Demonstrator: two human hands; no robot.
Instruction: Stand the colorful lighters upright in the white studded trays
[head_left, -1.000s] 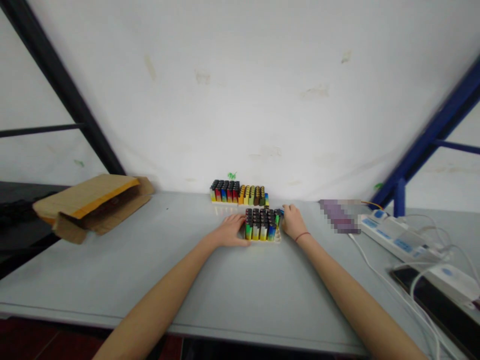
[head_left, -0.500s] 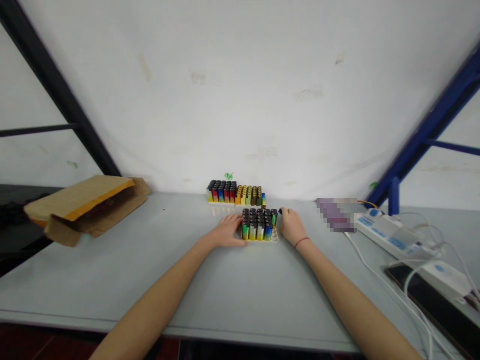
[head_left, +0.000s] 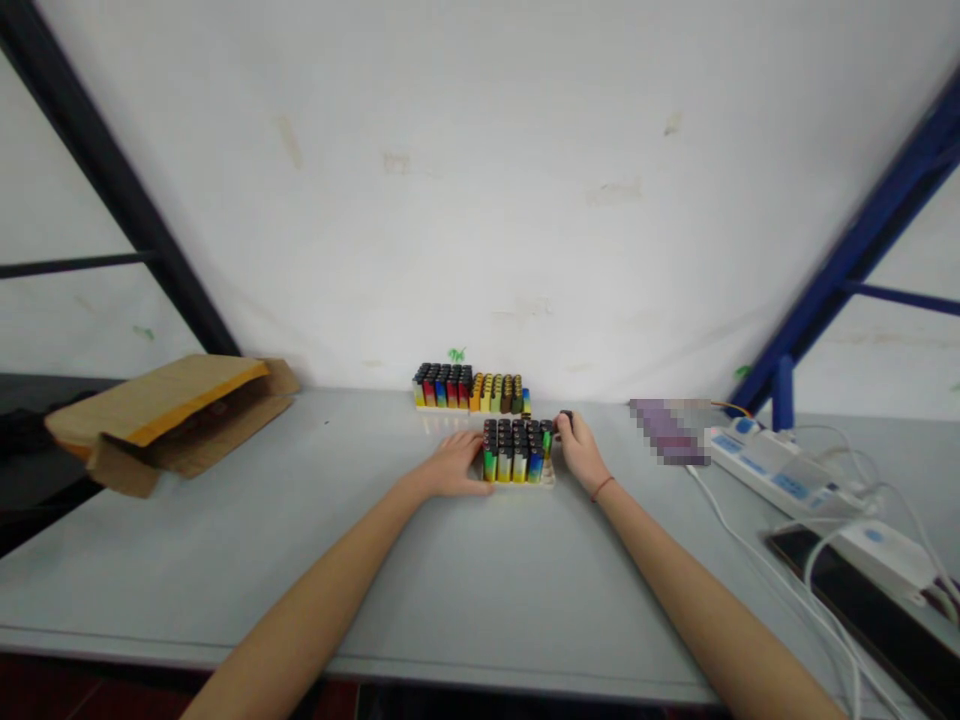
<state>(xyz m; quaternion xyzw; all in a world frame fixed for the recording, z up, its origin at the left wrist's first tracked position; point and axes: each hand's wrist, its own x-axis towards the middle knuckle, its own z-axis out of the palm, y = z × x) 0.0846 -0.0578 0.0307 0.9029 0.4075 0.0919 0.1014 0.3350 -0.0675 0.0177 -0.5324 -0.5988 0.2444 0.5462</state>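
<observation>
A white tray in front of me holds several upright lighters with black tops; its front right corner has bare slots. My left hand rests against the tray's left side, thumb at the front corner and fingers behind, holding it. Just right of the tray, my right hand pinches a black-topped lighter, whose body is mostly hidden by the fingers. Behind stand two more groups: black-topped lighters and yellow-topped ones, with a blue and yellow lighter at their right end.
An open brown paper package lies at the left. Towards the right are a blurred purple item, a white power strip with cables and a dark phone. A white wall rises behind the grey table.
My right hand has turned slightly, and the black top of the lighter it holds now shows above the fingers. My left hand stays at the tray.
</observation>
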